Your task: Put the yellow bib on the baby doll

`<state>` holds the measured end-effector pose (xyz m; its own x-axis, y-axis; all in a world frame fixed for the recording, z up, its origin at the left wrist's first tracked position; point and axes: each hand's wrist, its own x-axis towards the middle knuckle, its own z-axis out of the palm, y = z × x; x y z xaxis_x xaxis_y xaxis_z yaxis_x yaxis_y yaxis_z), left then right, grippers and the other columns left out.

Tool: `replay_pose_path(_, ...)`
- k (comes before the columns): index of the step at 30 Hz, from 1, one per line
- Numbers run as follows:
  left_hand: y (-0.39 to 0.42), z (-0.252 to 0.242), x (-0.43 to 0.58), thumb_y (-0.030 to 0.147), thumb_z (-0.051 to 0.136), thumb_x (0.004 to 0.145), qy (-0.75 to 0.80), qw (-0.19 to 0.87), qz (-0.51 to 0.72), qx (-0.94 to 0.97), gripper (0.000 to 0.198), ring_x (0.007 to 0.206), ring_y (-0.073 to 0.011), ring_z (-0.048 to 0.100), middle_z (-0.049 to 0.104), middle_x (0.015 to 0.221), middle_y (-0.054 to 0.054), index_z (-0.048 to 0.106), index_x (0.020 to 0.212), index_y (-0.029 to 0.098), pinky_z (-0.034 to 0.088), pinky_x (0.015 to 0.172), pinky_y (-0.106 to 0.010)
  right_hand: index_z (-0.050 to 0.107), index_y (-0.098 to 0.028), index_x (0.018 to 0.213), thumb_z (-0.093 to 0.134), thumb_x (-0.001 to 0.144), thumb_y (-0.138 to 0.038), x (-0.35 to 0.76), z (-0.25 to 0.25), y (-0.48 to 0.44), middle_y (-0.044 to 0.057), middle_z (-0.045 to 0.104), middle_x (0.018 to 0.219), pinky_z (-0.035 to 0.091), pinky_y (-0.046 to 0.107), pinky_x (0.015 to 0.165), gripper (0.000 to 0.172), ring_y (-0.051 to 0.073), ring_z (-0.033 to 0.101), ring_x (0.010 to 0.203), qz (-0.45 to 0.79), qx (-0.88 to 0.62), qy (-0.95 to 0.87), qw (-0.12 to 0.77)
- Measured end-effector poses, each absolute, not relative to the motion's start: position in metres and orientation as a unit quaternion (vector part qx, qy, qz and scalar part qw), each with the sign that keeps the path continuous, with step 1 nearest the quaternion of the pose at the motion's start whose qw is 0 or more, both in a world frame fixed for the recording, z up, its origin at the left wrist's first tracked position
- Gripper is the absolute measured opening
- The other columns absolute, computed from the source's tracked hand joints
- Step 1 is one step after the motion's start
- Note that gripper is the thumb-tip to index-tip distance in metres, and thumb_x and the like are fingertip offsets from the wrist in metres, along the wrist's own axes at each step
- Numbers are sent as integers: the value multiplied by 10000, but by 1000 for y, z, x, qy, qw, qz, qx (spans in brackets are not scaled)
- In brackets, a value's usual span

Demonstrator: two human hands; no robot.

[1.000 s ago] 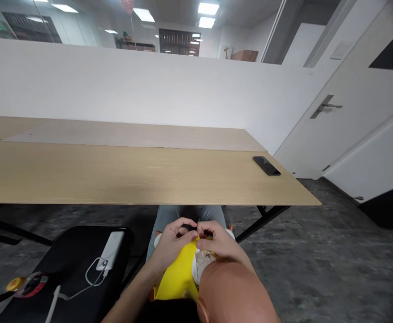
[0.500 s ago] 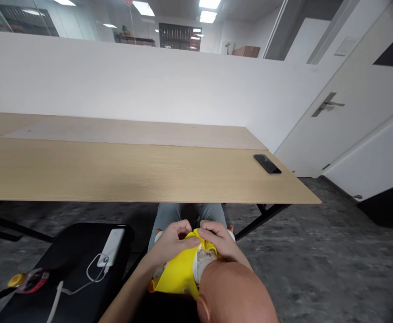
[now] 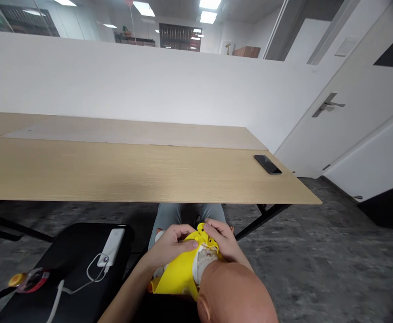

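- The bib, yellow and soft-looking, is held low in the lap, just above the knees and below the front edge of the surface.
- It is wrapped around the neck of a bald doll, whose head fills the bottom of the view; a white garment is seen between the bib's edges.
- The left hand is laid across the bib from the left, with the forearm angled up from the lower left, the wrist low and the fingers curled over. The grip is closed loosely, with the thumb pressed onto the bib's upper edge.
- The right hand is raised at the bib's upper end, with the forearm mostly hidden behind the doll's head. The grip is pinched, with the thumb and fingers pressed together on the bib's strap, where small holes are shown.
- The two hands are held close together, with the bib's strap between them.
- Jeans are seen beyond the hands.
- A black seat is placed to the left of the lap, with a white power bank and a white cable lying on it.
- A small red-and-yellow object is seen at the seat's left edge; its kind cannot be told.
- A phone is lying face-up near the surface's right end, well apart from both hands.
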<state>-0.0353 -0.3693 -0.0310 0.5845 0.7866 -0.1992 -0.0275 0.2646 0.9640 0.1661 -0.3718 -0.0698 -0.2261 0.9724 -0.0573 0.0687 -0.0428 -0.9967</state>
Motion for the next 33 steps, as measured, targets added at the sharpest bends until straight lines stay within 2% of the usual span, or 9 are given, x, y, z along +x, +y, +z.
replay_pose_path(8, -370, -29, -37, 330, 760, 741, 341, 723, 291, 526, 319, 788, -165, 629, 723, 928, -67, 736, 999, 142, 442, 680, -233, 418, -156, 625, 612, 831, -491, 163, -66, -374, -10, 372, 634, 255, 222, 544, 438, 93, 325, 604, 557, -483, -508, 446)
replay_pose_path(13, -370, -31, -41, 229, 723, 757, 352, 729, 279, 517, 469, 991, -215, 632, 697, 1135, -83, 665, 1222, 197, 451, 827, -280, 420, -167, 656, 654, 801, -469, 171, -75, -368, -21, 376, 632, 261, 225, 527, 409, 93, 331, 581, 563, -473, -371, 567)
replay_pose_path(17, -368, -37, -43, 225, 713, 759, 343, 719, 294, 527, 411, 1020, -237, 625, 688, 1150, -90, 684, 1167, 186, 450, 866, -309, 433, -148, 623, 686, 799, -425, 174, -78, -364, -23, 384, 629, 268, 208, 513, 415, 75, 353, 569, 571, -466, -399, 546)
replay_pose_path(21, -367, -40, -49, 237, 703, 774, 323, 711, 289, 554, 419, 1051, -235, 599, 660, 1171, -81, 667, 1190, 197, 438, 889, -310, 512, -149, 660, 702, 767, -419, 170, -71, -366, -4, 492, 632, 354, 219, 495, 347, 101, 469, 538, 620, -439, -358, 544)
replay_pose_path(25, -366, -34, -61, 245, 707, 773, 273, 722, 273, 574, 569, 1019, -215, 586, 636, 1135, -65, 558, 1321, 222, 433, 870, -305, 589, -143, 737, 672, 774, -361, 170, -61, -369, 68, 637, 832, 435, 253, 481, 236, 172, 606, 621, 659, -391, -319, 558)
replay_pose_path(27, -367, -26, -66, 236, 692, 778, 249, 703, 258, 614, 542, 1056, -225, 569, 622, 1164, -70, 568, 1305, 224, 426, 898, -314, 575, -141, 711, 670, 775, -339, 171, -59, -370, 77, 649, 948, 460, 262, 481, 229, 177, 629, 645, 662, -385, -315, 561)
replay_pose_path(29, -368, -16, -71, 224, 668, 789, 242, 665, 242, 664, 484, 1107, -242, 552, 609, 1207, -81, 596, 1268, 219, 418, 943, -328, 560, -139, 697, 678, 763, -340, 171, -58, -370, 67, 650, 917, 423, 237, 427, 242, 135, 591, 544, 655, -396, -311, 563)
replay_pose_path(33, -374, -1, -78, 202, 635, 790, 258, 569, 214, 751, 541, 1174, -260, 522, 568, 1289, -89, 555, 1322, 252, 402, 1015, -356, 444, -162, 672, 688, 750, -341, 170, -56, -369, 23, 619, 780, 188, 189, 321, 313, 30, 361, 347, 644, -399, -331, 562)
